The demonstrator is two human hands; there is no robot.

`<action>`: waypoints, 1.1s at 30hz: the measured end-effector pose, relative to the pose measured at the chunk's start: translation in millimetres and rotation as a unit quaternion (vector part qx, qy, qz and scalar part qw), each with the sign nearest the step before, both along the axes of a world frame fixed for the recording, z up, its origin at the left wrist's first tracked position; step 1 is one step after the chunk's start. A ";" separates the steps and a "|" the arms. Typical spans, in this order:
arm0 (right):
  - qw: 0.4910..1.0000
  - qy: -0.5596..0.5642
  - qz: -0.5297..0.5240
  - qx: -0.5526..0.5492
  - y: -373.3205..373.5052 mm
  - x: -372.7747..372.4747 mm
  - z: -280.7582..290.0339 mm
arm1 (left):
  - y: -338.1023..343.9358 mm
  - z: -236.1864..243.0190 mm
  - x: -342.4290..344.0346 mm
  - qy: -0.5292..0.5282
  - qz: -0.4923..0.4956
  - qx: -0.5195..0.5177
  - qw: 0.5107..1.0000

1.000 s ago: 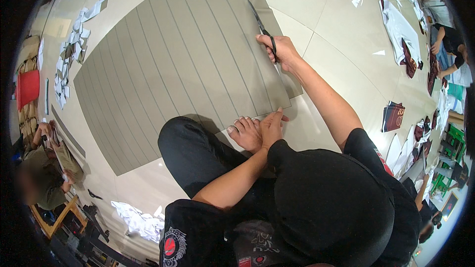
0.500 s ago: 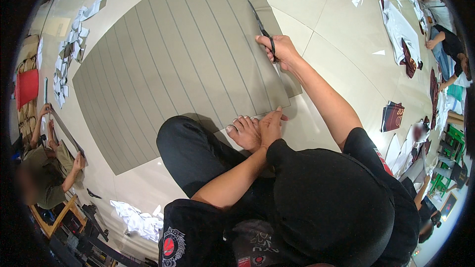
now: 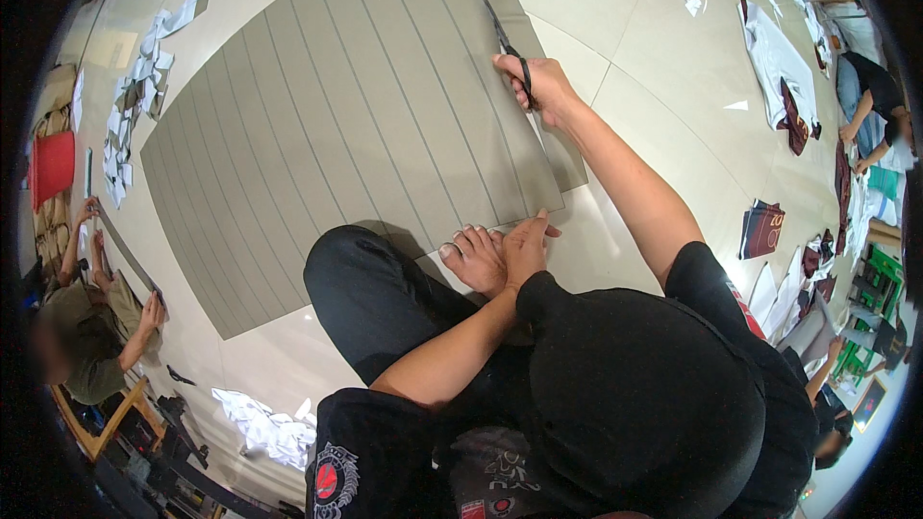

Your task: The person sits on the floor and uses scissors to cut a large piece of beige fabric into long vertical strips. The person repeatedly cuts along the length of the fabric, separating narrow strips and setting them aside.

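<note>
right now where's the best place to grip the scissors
By the black loop handles, coming from the near right, as the right hand does. The blades point away up the cut line in the grey sheet, leaving only the handles safe.

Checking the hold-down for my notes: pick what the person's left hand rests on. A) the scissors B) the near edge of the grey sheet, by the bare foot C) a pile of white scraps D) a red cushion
B: the left hand presses the near edge of the grey sheet beside the bare foot, while the right hand works the scissors.
</note>
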State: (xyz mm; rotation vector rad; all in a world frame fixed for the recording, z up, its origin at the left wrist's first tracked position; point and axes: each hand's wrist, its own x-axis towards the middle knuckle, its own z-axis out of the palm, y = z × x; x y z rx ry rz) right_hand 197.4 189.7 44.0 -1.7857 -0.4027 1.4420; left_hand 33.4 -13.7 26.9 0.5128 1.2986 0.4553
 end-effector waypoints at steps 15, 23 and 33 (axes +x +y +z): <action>1.000 0.011 -0.001 0.016 3.8 1.1 -4.2 | -1.3 -4.5 -0.7 -0.013 0.001 0.003 1.000; 1.000 -0.019 0.015 0.006 5.2 5.5 -9.4 | -1.9 -4.8 0.7 -0.023 0.019 0.000 1.000; 1.000 -0.003 0.010 0.004 9.8 3.6 -7.6 | -2.4 -5.2 1.2 -0.019 0.024 0.011 0.999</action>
